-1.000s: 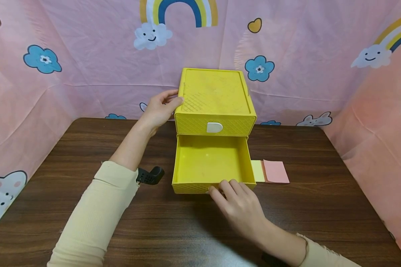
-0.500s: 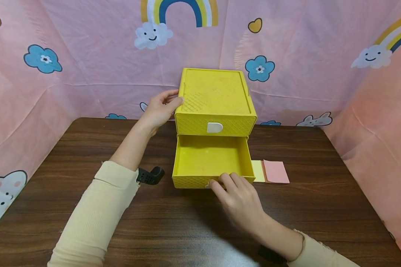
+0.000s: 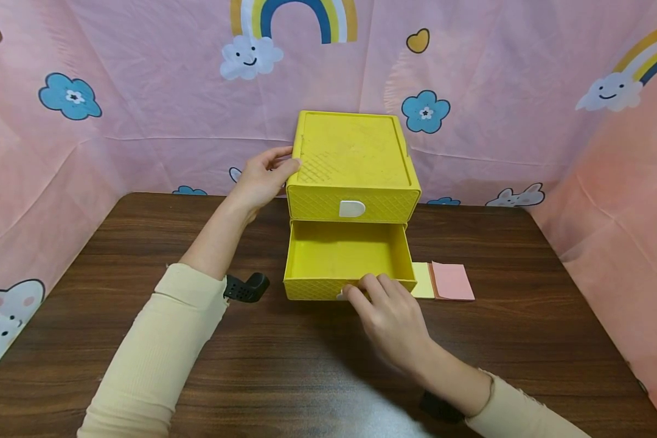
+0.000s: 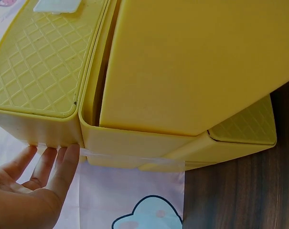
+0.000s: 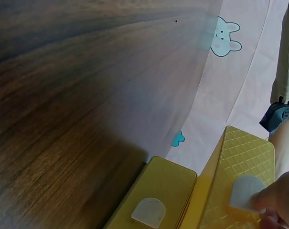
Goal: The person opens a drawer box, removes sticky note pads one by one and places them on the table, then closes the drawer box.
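A yellow plastic drawer cabinet [image 3: 356, 149] stands at the back of the table. Its middle drawer [image 3: 345, 252] is pulled partway out, and no contents show inside. My left hand [image 3: 263, 179] rests against the cabinet's upper left side, thumb at the top edge; in the left wrist view its extended fingers [image 4: 63, 171] touch the side wall. My right hand [image 3: 391, 319] pinches the white handle [image 5: 244, 191] of the open drawer, thumb on the handle in the right wrist view. The top drawer [image 3: 314, 204] and the bottom drawer [image 5: 175, 179] are closed.
Pink sticky notes [image 3: 453, 281] and a yellow sticky note pad [image 3: 423, 280] lie right of the open drawer. The dark wooden table [image 3: 241, 377] is backed by a printed pink cloth [image 3: 186, 91]. A black wrist device [image 3: 246, 288] sits on the left arm.
The open drawer has slid a little way back into the cabinet, with my right hand moving along on its handle. My left hand has stayed in place.
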`<state>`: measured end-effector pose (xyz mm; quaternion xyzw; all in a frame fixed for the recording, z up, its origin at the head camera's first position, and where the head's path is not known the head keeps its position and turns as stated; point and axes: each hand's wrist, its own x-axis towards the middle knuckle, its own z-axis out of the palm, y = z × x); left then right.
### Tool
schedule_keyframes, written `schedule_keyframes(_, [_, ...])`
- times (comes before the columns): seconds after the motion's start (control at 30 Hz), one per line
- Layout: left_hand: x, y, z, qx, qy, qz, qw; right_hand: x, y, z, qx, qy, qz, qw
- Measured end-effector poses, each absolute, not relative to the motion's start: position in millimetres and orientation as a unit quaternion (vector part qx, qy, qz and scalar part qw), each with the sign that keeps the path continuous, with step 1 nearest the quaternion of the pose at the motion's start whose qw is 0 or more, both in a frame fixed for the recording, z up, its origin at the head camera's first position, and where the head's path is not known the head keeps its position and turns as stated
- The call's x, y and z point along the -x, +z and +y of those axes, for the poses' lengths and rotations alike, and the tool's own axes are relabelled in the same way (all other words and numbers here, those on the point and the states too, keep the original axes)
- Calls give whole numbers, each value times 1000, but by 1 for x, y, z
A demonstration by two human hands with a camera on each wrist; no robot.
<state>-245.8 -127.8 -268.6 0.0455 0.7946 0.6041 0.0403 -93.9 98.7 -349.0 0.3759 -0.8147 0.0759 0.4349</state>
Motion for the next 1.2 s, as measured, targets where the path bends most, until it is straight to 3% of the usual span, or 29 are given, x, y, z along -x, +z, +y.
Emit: schedule_keyframes(1.2, [245,-269,-128,-51,609,791,36,127,-354,97,-336,85,-830,438])
